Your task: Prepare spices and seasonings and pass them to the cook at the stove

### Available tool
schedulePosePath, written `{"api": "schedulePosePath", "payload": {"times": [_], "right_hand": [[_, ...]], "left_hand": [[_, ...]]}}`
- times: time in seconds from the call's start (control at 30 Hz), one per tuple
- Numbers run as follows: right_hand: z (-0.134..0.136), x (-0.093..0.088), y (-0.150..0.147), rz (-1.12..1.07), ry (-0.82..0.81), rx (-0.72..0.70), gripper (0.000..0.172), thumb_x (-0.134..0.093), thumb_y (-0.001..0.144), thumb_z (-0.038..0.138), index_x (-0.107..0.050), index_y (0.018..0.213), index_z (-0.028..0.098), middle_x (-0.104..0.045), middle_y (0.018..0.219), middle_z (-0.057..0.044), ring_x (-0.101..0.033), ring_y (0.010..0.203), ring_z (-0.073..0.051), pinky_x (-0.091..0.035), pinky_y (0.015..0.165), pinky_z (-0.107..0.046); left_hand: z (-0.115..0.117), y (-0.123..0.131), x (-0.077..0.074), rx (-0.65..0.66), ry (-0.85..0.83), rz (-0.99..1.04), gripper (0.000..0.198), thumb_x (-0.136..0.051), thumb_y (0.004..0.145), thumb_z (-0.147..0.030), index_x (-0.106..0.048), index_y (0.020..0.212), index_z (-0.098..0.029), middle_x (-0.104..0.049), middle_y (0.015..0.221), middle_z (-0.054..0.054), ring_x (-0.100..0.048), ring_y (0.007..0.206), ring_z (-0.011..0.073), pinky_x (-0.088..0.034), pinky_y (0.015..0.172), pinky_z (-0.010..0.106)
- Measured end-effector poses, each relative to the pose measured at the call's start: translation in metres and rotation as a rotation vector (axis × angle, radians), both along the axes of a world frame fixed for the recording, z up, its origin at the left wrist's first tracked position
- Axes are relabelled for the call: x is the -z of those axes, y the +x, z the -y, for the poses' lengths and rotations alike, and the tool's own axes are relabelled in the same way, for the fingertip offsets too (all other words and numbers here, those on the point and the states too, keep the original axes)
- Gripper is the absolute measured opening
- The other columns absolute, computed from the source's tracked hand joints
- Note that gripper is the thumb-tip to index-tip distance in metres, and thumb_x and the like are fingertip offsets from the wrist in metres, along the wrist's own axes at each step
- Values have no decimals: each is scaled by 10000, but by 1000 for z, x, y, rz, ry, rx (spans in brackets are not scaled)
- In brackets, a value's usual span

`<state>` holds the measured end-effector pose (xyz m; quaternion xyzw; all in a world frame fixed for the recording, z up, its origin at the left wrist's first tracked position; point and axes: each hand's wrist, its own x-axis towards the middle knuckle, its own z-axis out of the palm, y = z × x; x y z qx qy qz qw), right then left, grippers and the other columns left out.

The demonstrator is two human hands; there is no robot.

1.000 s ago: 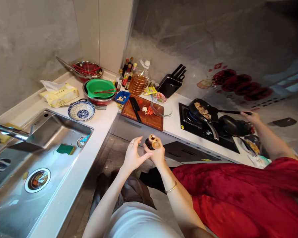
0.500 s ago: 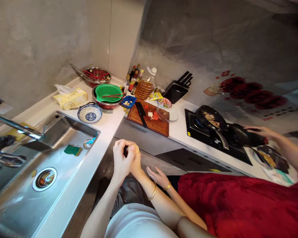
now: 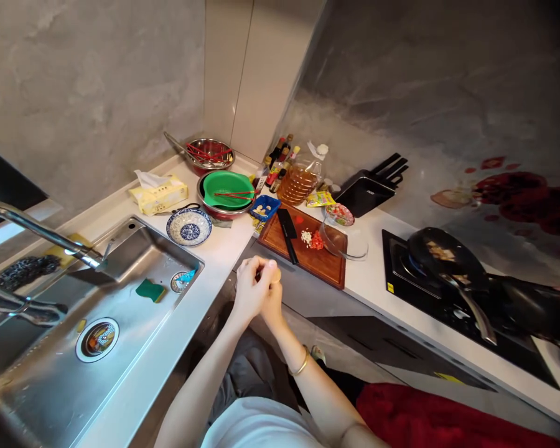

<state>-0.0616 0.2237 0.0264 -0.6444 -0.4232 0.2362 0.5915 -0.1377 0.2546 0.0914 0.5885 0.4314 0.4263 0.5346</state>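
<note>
My left hand and my right hand are closed together in front of my body, off the corner of the counter. Their fingers overlap and hide most of what lies between them. A small rounded tan thing shows at the right thumb side; its kind I cannot make out. Beyond the hands lies a wooden cutting board. On it are a black cleaver, chopped white bits and chopped red bits. A clear glass bowl overlaps the board's right edge.
Left is a steel sink with a green sponge. Behind it stand a patterned plate, a tissue pack and a green colander. On the right, a frying pan sits on the stove, beside a person in red.
My view has turned left, so the counter appears further right. The other person's near hand has left the view, and the far one is nearly out of it. My hands stay clasped.
</note>
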Motion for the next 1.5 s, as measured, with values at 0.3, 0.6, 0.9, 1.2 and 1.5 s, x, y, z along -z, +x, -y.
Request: {"api": "schedulePosePath", "payload": {"times": [0.3,0.6,0.9,1.2,1.5], "right_hand": [[-193,-22,187,29,190,131,324,-636,838,460,-597,1008,187,-654,976,-54,-615,922,-194,-482,918,-382],[-367,39,318,207,10,93,482,-551,849,573,-567,1148,196,-600,1162,-101,-522,1140,-239,-387,1037,-434],[-409,86,333,304,-190,68,323,-648,769,479,-629,876,175,-660,806,-47,-545,874,-222,-440,866,-369],[-437,75,344,321,-195,77,253,-737,717,369,-647,775,140,-686,783,-74,-566,674,-181,-439,697,-302],[-471,54,343,266,-207,79,298,-760,708,355,-649,752,82,-681,724,-67,-501,601,-116,-392,631,-284]], "left_hand": [[-107,42,50,-239,-137,177,489,-392,951,-570,-650,1157,-209,-637,1277,96,-533,1261,257,-385,1093,424],[-150,84,79,-525,-224,167,415,-495,906,-541,-671,1042,-191,-673,1165,89,-590,1167,264,-441,1027,410],[-176,104,70,-564,-200,21,359,-532,903,-523,-646,1049,-216,-667,1138,67,-582,1152,256,-417,1035,408],[-184,123,72,-553,-201,23,348,-552,898,-520,-651,1033,-214,-689,1095,67,-609,1100,248,-432,1012,401],[-186,133,71,-545,-195,-23,359,-560,889,-528,-663,1018,-209,-698,1072,74,-629,1068,249,-454,963,380]]}}
